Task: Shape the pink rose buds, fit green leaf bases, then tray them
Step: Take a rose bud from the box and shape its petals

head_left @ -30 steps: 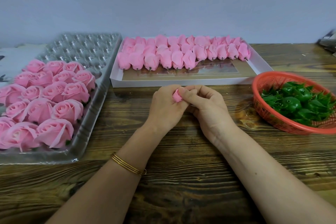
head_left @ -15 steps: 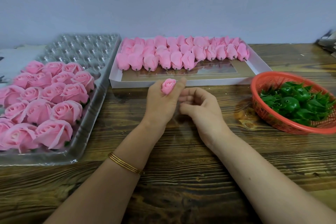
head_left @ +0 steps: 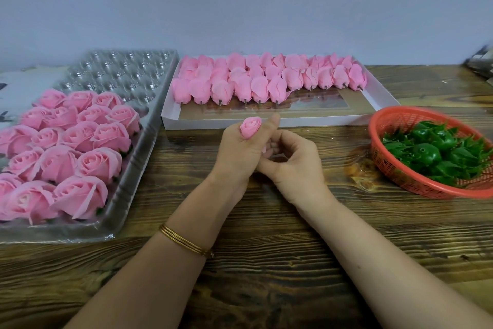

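My left hand grips a small pink rose bud, its tip standing up out of the fist over the middle of the table. My right hand sits right beside it with fingers curled against the lower part of the bud, where a bit of pink petal shows; the exact hold there is hidden. A white box behind the hands carries rows of unshaped pink buds. A red basket at the right holds green leaf bases. The clear plastic tray at the left holds several finished roses.
The tray's far half shows vacant moulded cups. Bare wooden tabletop lies under and in front of my forearms. A grey wall closes the back, and a dark object sits at the far right edge.
A second ago both hands pinched the bud together. My left hand has since lifted and turned it upright, and my right hand has moved back in against its lower part.
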The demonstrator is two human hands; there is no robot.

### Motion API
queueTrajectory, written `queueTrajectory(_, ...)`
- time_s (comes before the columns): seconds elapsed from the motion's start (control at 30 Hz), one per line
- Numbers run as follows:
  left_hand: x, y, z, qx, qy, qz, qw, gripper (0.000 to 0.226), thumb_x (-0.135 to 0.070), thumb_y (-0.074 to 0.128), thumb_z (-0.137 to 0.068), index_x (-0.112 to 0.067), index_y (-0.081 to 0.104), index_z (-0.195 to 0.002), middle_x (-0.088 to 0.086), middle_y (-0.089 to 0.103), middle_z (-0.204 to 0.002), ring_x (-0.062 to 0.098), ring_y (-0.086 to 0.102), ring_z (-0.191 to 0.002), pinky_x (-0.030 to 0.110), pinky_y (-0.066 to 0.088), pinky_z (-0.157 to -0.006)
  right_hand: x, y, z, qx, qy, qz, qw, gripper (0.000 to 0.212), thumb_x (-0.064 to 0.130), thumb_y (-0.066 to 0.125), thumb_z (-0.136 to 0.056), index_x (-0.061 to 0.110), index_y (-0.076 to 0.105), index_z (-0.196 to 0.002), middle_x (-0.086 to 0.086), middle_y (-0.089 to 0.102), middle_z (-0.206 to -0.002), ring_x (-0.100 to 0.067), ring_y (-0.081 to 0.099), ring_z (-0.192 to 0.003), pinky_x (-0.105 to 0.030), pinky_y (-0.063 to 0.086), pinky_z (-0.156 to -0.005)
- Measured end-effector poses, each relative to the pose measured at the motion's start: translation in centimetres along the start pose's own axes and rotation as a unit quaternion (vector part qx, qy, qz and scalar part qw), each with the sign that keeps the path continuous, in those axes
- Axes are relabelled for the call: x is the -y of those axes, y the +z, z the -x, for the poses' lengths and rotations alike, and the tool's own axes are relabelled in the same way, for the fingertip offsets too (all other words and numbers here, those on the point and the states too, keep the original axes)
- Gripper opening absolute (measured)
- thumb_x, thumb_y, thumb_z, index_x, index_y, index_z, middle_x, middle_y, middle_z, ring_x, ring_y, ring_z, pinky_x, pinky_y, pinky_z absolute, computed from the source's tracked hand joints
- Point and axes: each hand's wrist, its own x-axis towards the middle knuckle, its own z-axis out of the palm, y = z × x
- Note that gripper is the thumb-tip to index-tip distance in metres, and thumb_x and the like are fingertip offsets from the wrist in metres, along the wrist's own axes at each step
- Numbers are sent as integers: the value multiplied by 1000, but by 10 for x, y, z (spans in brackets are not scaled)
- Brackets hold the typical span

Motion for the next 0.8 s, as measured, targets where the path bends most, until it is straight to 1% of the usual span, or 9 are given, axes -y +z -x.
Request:
queueTrajectory(0.1, -2, -4, -1, 26, -10, -9, 1000, 23, -18, 66, -92, -3, 57, -77, 13, 55, -70, 13, 60, -59, 21, 52, -56, 2, -3, -1, 33, 5, -21, 999, 19, -7, 74, -74, 10, 68, -79, 3, 60, -66, -12, 53, -66, -29, 48, -67)
queueTrajectory(0.2, -6, -8, -1, 67, -12, -30, 997, 19, -20, 64, -94, -2, 58, -94, 16, 52, -81, 21, 57, -72, 25, 52, -63, 3, -6, -3, 75, 32, -66, 995, 12, -11, 68, -80, -3, 69, -88, -9, 59, -72, -20, 52, -71, -36, 47, -75)
queueTrajectory(0.27, -7, -9, -1, 75, -9, -30, 997, 18, -19, 63, -94, -2, 58, -100, 17, 50, -85, 25, 54, -77, 25, 52, -65, 3, -8, -4, 89, 49, -78, 992, 11, -10, 68, -82, 0, 69, -87, -4, 57, -69, -14, 50, -69, -29, 44, -74)
queueTrajectory(0.37, -7, -7, 1, 65, 7, -24, 998, 15, -16, 62, -95, -2, 58, -96, 17, 50, -85, 24, 53, -75, 23, 53, -64, 1, -7, -5, 80, 52, -75, 993, 16, -10, 71, -79, 3, 68, -86, 6, 58, -65, -5, 51, -63, -19, 46, -67)
queueTrajectory(0.43, -6, -5, 2, 57, 20, -38, 997, 15, -15, 61, -95, -1, 57, -90, 17, 48, -80, 25, 49, -73, 25, 49, -62, 0, -5, -5, 59, 43, -66, 995, 20, -9, 75, -75, -3, 66, -91, -2, 60, -71, -10, 55, -68, -20, 48, -68)
queueTrajectory(0.5, -4, -4, 2, 53, 31, -47, 997, 20, -13, 61, -95, -2, 56, -79, 15, 47, -73, 24, 45, -66, 24, 44, -59, 0, -3, -4, 40, 27, -53, 997, 26, -8, 78, -72, 4, 67, -91, -5, 61, -73, -12, 56, -70, -20, 49, -66)
queueTrajectory(0.57, -3, -4, 2, 54, 34, -45, 997, 24, -10, 62, -94, -7, 57, -70, 10, 47, -67, 16, 46, -58, 20, 45, -55, 0, -3, -4, 31, 11, -39, 999, 31, -8, 79, -71, 10, 68, -93, -9, 65, -74, -11, 58, -70, -20, 50, -66)
queueTrajectory(0.67, -2, -7, 1, 75, 35, -46, 996, 18, -8, 64, -92, -10, 65, -74, 4, 58, -64, 10, 56, -58, 19, 50, -57, 1, -5, -4, 36, 5, -38, 999, 34, -8, 78, -72, 3, 69, -103, -27, 69, -89, -16, 60, -77, -29, 52, -75)
queueTrajectory(0.8, -2, -12, -2, 94, 35, -55, 993, 12, -11, 67, -88, -7, 67, -77, 4, 63, -70, 12, 60, -66, 22, 53, -64, 3, -8, -5, 75, 40, -78, 993, 36, -12, 71, -77, 14, 71, -101, -11, 64, -76, -16, 57, -78, -32, 49, -81)
